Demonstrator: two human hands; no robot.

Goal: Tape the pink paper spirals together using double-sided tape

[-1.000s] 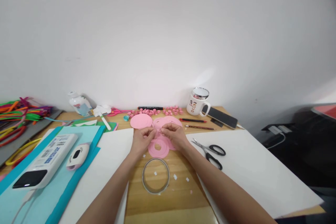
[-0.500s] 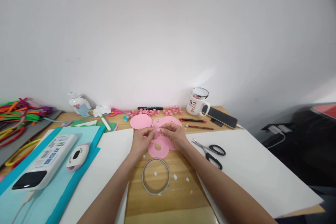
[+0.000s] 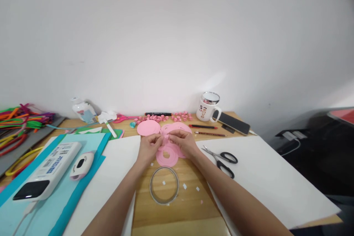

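My left hand (image 3: 150,147) and my right hand (image 3: 184,142) meet over the pink paper shapes, fingertips pinched close together. Between them is a small pink paper piece (image 3: 166,140), partly hidden by the fingers and hard to tell from the pink behind it. Under the hands lies a pink paper ring (image 3: 172,159) with a ragged hole. A pink paper disc (image 3: 148,128) rests just beyond my left hand, and more cut pink paper (image 3: 182,127) lies behind my right. Nearer to me, a roll of tape (image 3: 152,194) lies flat between my forearms.
Black-handled scissors (image 3: 224,160) lie open on white paper (image 3: 265,177) at right. Behind are a mug (image 3: 205,110), a phone (image 3: 235,123), a pencil (image 3: 210,134) and several small folded pink pieces (image 3: 155,118). A white power bank (image 3: 52,169) sits on blue sheets at left.
Both hands stay in nearly the same place, with only a very slight shift of the fingers. Nothing on the table has visibly moved.
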